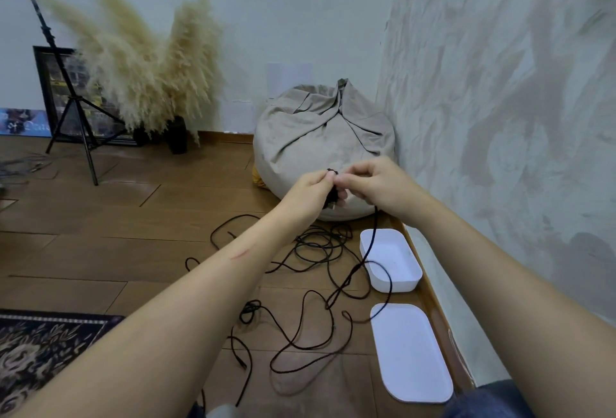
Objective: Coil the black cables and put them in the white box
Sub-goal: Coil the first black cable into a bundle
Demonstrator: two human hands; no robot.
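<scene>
- Black braided cables (316, 251): I see them in a loose tangle on the brown wooden plank floor (100, 251). They lie between my two forearms and just left of the box, and one loop crosses the box's near left corner.
- Small wound bundle of black cable (332, 196): held in the air between both hands, in front of the beanbag. A single strand drops from it past the box's left rim and into the tangle.
- Left hand (311, 189): thumb and fingers are curled and pinch the bundle from its left side.
- Right hand (376, 184): the fingers are curled, with the fingertips meeting the left hand's at the top of the bundle. It grips the cable, and the hanging strand leaves from beneath the palm.
- White rounded-rectangular plastic box (400, 254): it stands open on the floor beside the wall's wooden skirting.
- Flat white lid (411, 354): it lies on the floor nearer to me than the box, close to it but apart.
- Beige fabric beanbag (316, 137): it sits in the room corner beyond the hands.
- Grey-white textured wall (500, 101): it runs along my right side.
- Cream pampas grass plumes (140, 77) and black tripod stand (76, 111): both stand far left, by the back wall.
- Dark floral rug (43, 351): it lies at the lower left.
</scene>
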